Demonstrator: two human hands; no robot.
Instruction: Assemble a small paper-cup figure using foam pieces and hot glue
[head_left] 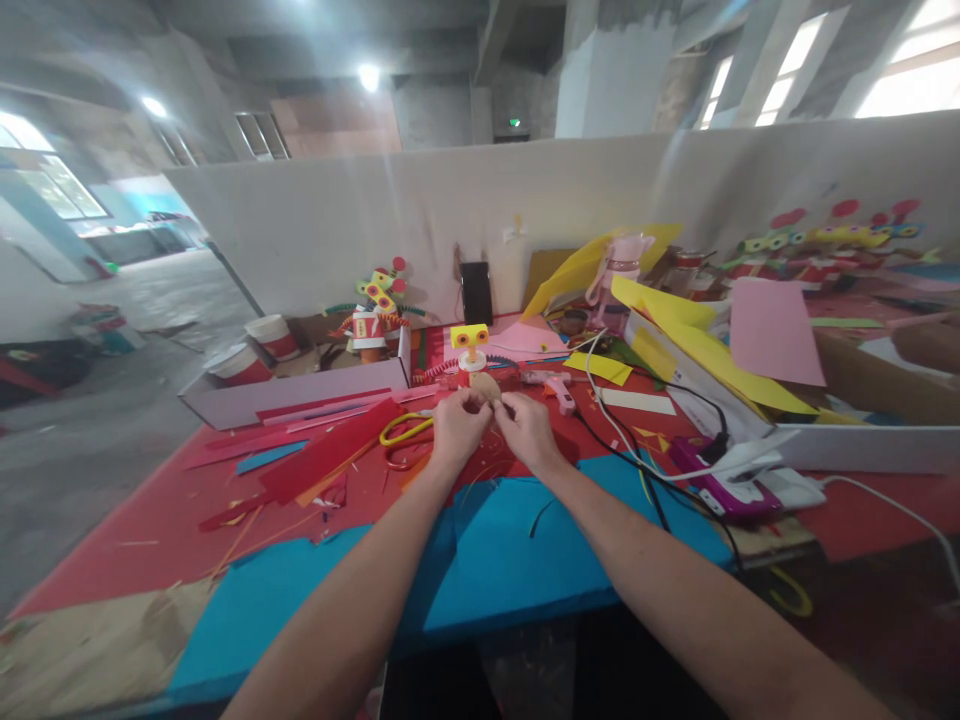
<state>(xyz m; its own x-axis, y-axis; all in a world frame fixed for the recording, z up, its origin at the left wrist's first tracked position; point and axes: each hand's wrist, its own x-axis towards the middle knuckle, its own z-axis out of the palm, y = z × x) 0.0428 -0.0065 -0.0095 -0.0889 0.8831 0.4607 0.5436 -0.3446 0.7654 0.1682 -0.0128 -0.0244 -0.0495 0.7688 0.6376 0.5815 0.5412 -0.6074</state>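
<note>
Tan round piece (486,387), held above the counter (127,545) near its middle, between the left hand (459,428) and the right hand (529,428); the fingers of both are drawn together, pinching its lower edge. Directly behind, a figure with a yellow head (469,338); whether it touches the piece cannot be told. Just right of the right hand, a pink glue gun (559,391); just left of the left hand, yellow-handled scissors (397,431). Beneath the forearms, a blue sheet (502,545). Farther out, a black phone (475,293) upright against the white partition (322,220), and, at right, a purple-and-white power strip (739,490)
</note>
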